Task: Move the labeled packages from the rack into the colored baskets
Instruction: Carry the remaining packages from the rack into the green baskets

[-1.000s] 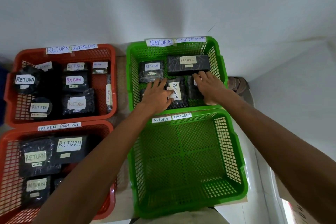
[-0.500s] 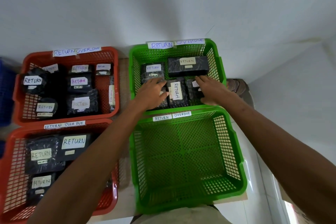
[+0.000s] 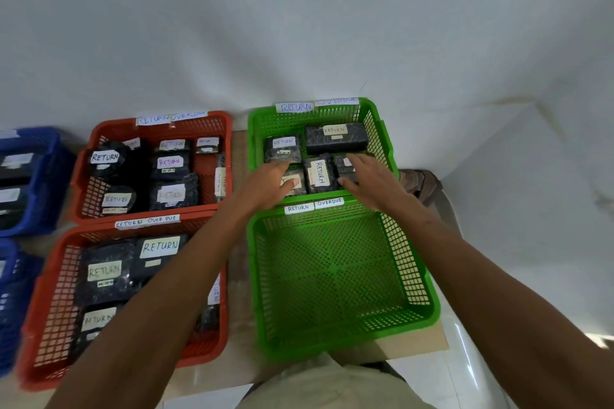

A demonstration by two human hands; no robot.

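- Baskets fill most of the view. The near green basket (image 3: pixel 410 259) sits directly in front of the person, its mesh floor in full sight and paper strips (image 3: pixel 313 205) reading RETURN and OVERDUE on its far rim.
- To its left, the near red basket (image 3: pixel 54 309) holds several black packages with RETURN labels, partly hidden by the left forearm.
- Behind that, the far red basket (image 3: pixel 207 183) holds more black labelled packages, some round and some flat.
- The far green basket (image 3: pixel 377 124) touches the near green one at the rim. The packages being handled lie inside it.
- Two blue baskets (image 3: pixel 43 176) show at the left edge, blurred.
- A long black package (image 3: pixel 335 139) lies across the back right of the far green basket, and a smaller one (image 3: pixel 282 148) lies back left.
- The middle package (image 3: pixel 319 174) sits in the front row between the two hands, its RETURN label turned sideways.
- The left hand (image 3: pixel 267 186) lies on the front-left package (image 3: pixel 295 185), with fingers fairly straight and the thumb resting across its label.
- The right hand (image 3: pixel 373 183) covers the front-right package (image 3: pixel 344 167), with fingers over the top and the thumb at its near edge. I cannot tell whether it actually grips.
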